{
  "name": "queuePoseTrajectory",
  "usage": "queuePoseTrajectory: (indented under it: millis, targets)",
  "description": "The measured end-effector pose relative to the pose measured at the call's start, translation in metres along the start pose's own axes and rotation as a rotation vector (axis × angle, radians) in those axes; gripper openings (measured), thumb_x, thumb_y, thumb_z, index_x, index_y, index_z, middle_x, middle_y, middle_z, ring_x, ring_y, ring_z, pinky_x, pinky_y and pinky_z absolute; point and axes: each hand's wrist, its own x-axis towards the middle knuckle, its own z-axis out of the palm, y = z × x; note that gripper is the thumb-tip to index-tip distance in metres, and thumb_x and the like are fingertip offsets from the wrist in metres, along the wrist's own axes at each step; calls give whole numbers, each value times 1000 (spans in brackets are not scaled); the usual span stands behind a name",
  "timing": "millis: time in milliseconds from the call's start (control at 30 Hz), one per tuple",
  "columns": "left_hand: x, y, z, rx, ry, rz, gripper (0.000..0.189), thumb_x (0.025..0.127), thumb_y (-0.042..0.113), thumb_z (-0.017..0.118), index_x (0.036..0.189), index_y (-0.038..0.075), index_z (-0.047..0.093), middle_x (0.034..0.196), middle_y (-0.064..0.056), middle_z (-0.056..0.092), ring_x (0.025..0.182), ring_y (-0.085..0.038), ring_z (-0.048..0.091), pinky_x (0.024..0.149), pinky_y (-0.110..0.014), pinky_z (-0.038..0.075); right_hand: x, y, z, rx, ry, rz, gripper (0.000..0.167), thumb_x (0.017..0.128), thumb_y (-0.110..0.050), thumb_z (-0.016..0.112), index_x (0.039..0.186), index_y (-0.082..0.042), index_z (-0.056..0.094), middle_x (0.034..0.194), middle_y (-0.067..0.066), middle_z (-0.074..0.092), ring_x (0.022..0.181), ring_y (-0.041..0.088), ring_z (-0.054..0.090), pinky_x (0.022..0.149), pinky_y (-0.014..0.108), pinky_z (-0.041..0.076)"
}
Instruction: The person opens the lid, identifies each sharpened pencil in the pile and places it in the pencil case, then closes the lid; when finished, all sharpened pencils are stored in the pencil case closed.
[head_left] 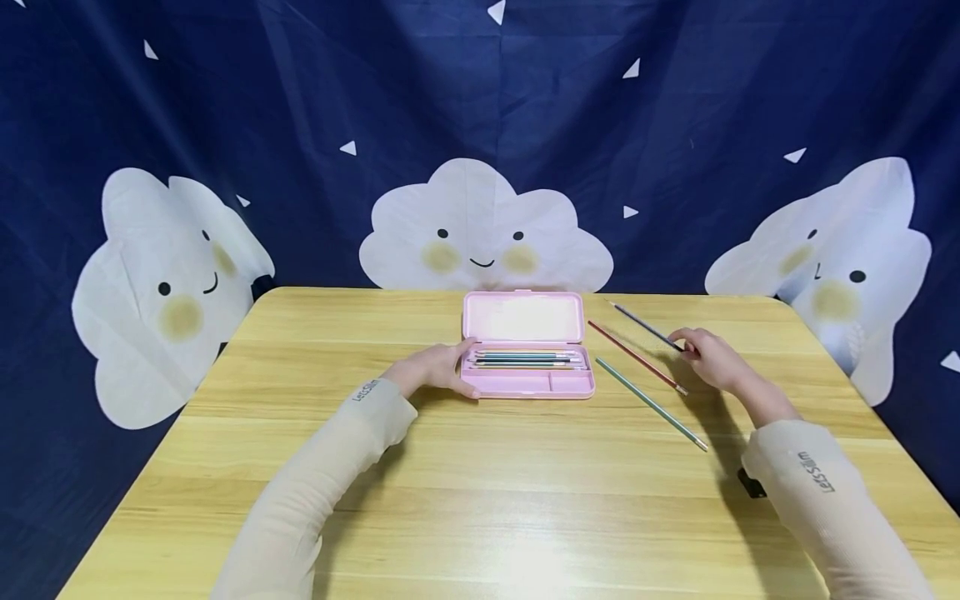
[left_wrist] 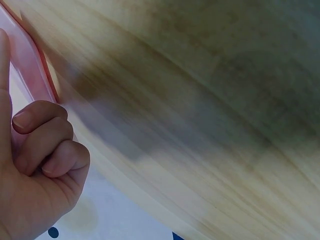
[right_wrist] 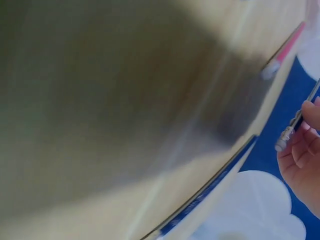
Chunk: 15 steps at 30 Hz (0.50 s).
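Note:
A pink pencil case (head_left: 525, 393) lies on the table with its lid (head_left: 522, 317) raised. Several pencils (head_left: 525, 358) fill its long rear compartment; a divider splits the front part in two. My left hand (head_left: 435, 367) grips the left end of the case between thumb and forefinger; the other fingers are curled in the left wrist view. With my right hand (head_left: 708, 357) I pinch a dark pencil (head_left: 647, 323) near its eraser end, which shows in the right wrist view. Left of that hand lie a red pencil (head_left: 633, 354) and a green pencil (head_left: 652, 404).
The wooden table (head_left: 480, 492) carries the case and loose pencils. Behind it hangs a dark blue curtain (head_left: 300, 100) with white clouds. A small black object (head_left: 752, 483) shows under the right sleeve (head_left: 825, 492).

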Motion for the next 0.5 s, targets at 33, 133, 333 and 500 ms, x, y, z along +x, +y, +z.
queuePoseTrajectory:
  millis: [33, 133, 333, 500]
  targets:
    - [0, 0, 0, 1, -1, 0, 107, 68, 51, 74, 148, 16, 12, 139, -23, 36, 123, -29, 40, 104, -39, 30, 2, -3, 0, -1, 13, -18, 23, 79, 12, 52, 102, 8, 56, 66, 1, 38, 66, 20, 39, 63, 37, 33]
    - [0, 0, 0, 3, -1, 0, 107, 68, 51, 74, 148, 17, 12, 138, -23, 37, 123, -29, 40, 104, -39, 31, 6, -15, 0, -8, 61, -78, 24, 78, 13, 51, 100, 6, 57, 68, 1, 37, 67, 19, 38, 61, 35, 32]
    - [1, 0, 0, 2, -1, 7, 106, 69, 51, 74, 148, 15, 12, 139, -22, 37, 123, -29, 41, 104, -39, 30, 15, -36, 6, -39, 135, -195, 28, 77, 18, 50, 99, 3, 60, 69, 1, 39, 66, 16, 37, 60, 33, 33]
    - [0, 0, 0, -1, -2, 4, 106, 69, 51, 74, 148, 15, 12, 140, -21, 36, 124, -29, 39, 105, -39, 29, 25, -50, 15, -24, 111, -234, 30, 77, 18, 50, 101, 4, 61, 70, 3, 46, 66, 17, 42, 61, 35, 40]
